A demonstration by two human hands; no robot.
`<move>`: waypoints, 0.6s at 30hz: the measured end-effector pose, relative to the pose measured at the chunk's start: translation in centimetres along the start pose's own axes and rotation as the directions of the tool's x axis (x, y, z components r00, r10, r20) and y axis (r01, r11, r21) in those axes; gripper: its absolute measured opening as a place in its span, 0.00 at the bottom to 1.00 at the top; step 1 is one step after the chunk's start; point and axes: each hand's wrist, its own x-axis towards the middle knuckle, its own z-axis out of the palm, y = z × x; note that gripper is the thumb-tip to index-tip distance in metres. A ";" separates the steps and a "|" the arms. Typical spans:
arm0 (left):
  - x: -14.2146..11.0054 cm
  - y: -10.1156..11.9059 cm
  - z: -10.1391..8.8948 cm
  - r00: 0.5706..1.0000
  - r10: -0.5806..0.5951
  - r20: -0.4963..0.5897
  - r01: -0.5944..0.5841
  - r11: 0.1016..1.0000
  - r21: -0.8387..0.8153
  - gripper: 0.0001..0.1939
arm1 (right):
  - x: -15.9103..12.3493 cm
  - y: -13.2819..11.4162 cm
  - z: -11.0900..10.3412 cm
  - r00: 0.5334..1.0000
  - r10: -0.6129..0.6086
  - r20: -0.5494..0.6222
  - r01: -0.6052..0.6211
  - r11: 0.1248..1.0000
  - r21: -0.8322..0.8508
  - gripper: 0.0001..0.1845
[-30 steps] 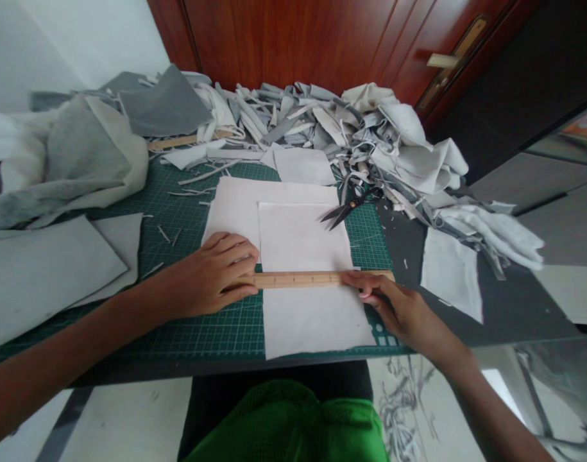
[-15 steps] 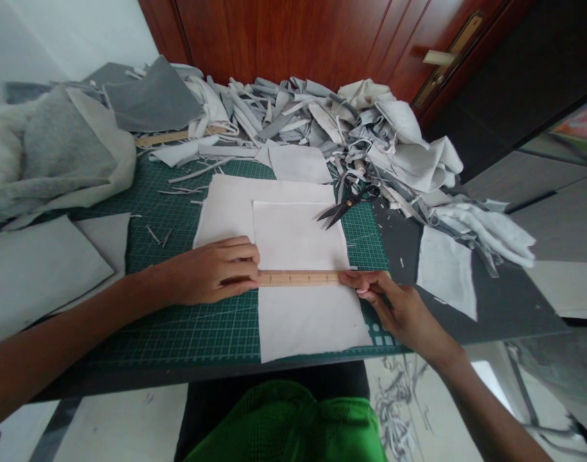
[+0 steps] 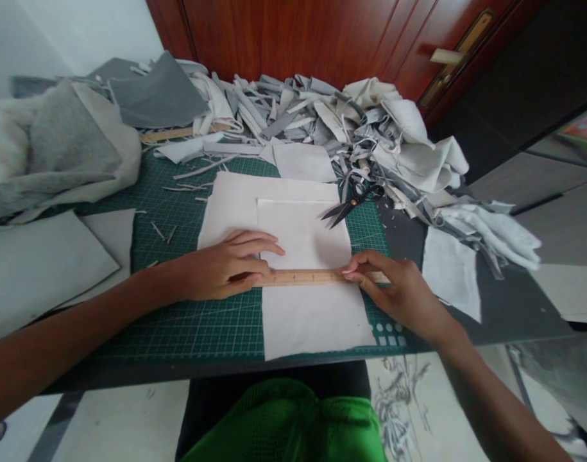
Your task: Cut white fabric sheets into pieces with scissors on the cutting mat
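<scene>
We can read no words or numbers here: the long, pale wooden ruler shows tick marks, but its figures are too small and blurred to make out.

Straight ahead past my left hand and right hand stands a reddish-brown wooden door with a lever handle. A white wall lies beyond my left, dark grey panels beyond my right, and pale marbled floor below my hands.
</scene>
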 end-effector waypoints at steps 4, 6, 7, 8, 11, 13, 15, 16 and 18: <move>0.1 0.2 0.0 1.000 -0.012 0.028 0.013 1.000 -0.006 0.11 | 2.4 -2.6 1.5 0.997 -0.056 0.056 0.053 0.997 0.047 0.04; 0.1 0.2 0.0 0.999 -0.010 0.041 0.010 1.000 -0.011 0.12 | 3.2 -3.6 2.6 0.989 -0.089 0.116 0.083 0.995 0.052 0.04; 0.0 0.2 0.0 0.999 -0.008 0.043 0.009 1.000 -0.014 0.13 | 3.4 -4.1 3.1 0.985 -0.104 0.139 0.098 0.994 0.054 0.05; 0.0 0.2 0.0 0.999 -0.009 0.042 0.010 1.000 -0.019 0.14 | 3.6 -4.4 3.7 0.981 -0.118 0.154 0.110 0.992 0.059 0.05; -0.2 0.1 0.1 0.999 -0.025 0.041 0.027 0.998 -0.049 0.15 | 4.0 -5.1 5.4 0.979 -0.155 0.133 0.143 0.985 0.091 0.04; -0.3 0.2 0.2 0.999 -0.040 0.029 0.042 0.996 -0.074 0.15 | 4.3 -5.2 6.5 0.980 -0.177 0.094 0.167 0.980 0.105 0.03; -0.2 0.2 0.3 0.998 -0.061 0.010 0.061 0.994 -0.089 0.17 | 4.6 -5.2 7.5 0.978 -0.195 0.070 0.187 0.976 0.108 0.03; -0.2 0.3 0.3 0.998 -0.069 0.001 0.069 0.993 -0.093 0.18 | 4.8 -5.2 7.8 0.978 -0.196 0.067 0.189 0.976 0.108 0.03; -0.1 0.3 0.5 0.997 -0.076 -0.012 0.075 0.993 -0.091 0.20 | 5.1 -5.2 8.3 0.977 -0.198 0.074 0.191 0.977 0.099 0.04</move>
